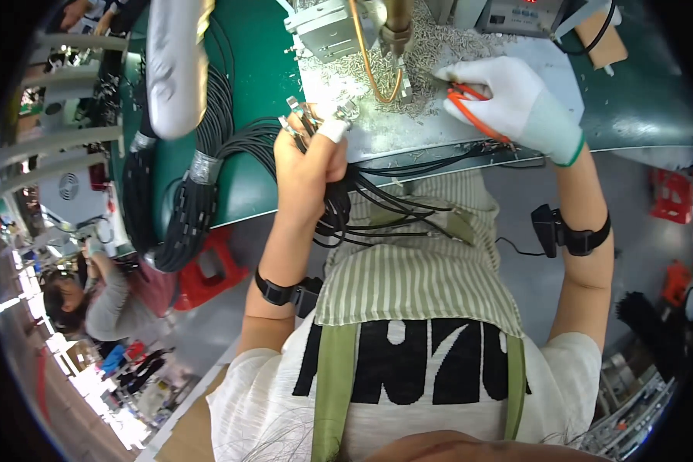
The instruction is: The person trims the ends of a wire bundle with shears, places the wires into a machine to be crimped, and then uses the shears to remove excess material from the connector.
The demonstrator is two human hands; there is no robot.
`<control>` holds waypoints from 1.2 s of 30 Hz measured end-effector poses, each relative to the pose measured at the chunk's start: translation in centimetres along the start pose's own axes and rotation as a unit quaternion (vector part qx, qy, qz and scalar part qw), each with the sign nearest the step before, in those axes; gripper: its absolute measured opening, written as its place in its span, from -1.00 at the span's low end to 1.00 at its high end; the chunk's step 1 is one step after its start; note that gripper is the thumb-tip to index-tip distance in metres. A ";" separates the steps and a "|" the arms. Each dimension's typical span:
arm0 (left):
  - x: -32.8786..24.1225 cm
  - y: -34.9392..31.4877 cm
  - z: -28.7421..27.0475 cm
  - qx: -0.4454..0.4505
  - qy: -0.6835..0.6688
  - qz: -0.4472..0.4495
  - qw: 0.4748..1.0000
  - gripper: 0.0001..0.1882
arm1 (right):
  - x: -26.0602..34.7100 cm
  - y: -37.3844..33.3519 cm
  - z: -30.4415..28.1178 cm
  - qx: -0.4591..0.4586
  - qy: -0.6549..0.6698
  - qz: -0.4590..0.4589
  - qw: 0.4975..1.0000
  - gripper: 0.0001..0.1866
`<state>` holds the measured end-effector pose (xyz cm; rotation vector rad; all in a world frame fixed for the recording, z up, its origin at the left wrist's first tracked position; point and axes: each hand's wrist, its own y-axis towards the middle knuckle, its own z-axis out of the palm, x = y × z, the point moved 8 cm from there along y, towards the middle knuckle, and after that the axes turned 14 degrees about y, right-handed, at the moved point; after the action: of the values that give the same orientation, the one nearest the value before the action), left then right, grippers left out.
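My left hand (302, 173) is closed round several black cables (256, 137), with a white cover on its thumb. Small metal connectors (303, 115) at the cable ends stick up past its fingers, under bright light. The cables run off on both sides of the hand, and some hang over the table edge onto my apron. My right hand (527, 100), in a white glove, is wrapped round orange-handled pliers (479, 115). Their tips point left, apart from the cables, over a heap of tiny metal scraps (431, 81).
A metal machine head (396, 35) with an orange tube stands ahead between my hands. A white lamp (175, 69) hangs at upper left above bundled cables (196, 208). A control box (520, 17) sits at far right. Another person (104, 300) sits at left near a red stool (208, 269).
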<state>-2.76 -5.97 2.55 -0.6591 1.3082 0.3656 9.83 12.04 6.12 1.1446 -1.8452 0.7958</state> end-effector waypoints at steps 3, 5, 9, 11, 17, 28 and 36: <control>0.7 0.2 -3.0 0.006 -0.032 0.006 0.999 -0.93 | 1.8 1.0 2.9 0.004 -0.053 -0.023 0.998 -0.62; 1.9 0.5 -4.9 0.006 -0.062 -0.011 0.998 -0.90 | 3.2 1.8 4.3 0.009 -0.082 -0.033 0.996 -0.63; 3.3 0.5 -7.3 0.028 -0.091 -0.005 0.995 -0.91 | 3.9 3.0 6.7 0.038 -0.129 0.018 0.991 -0.66; 3.8 0.6 -8.1 0.031 -0.095 -0.006 0.995 -0.93 | 4.9 3.2 7.4 0.018 -0.143 0.014 0.989 -0.67; 4.7 1.4 -9.5 0.052 -0.085 0.005 0.995 -0.96 | 4.1 4.9 8.5 0.045 -0.193 0.043 0.979 -0.64; 6.3 2.2 -11.9 0.064 -0.108 -0.016 0.992 -0.87 | 3.5 6.6 10.6 0.089 -0.163 0.071 0.980 -0.76; 5.3 2.1 -13.0 0.045 -0.111 -0.006 0.993 -0.86 | 4.9 7.8 10.5 0.109 -0.162 0.090 0.977 -0.77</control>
<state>-12.75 -13.16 -4.57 -0.5346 1.1021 0.3568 -1.81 4.43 4.63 1.3199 -2.1966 0.9814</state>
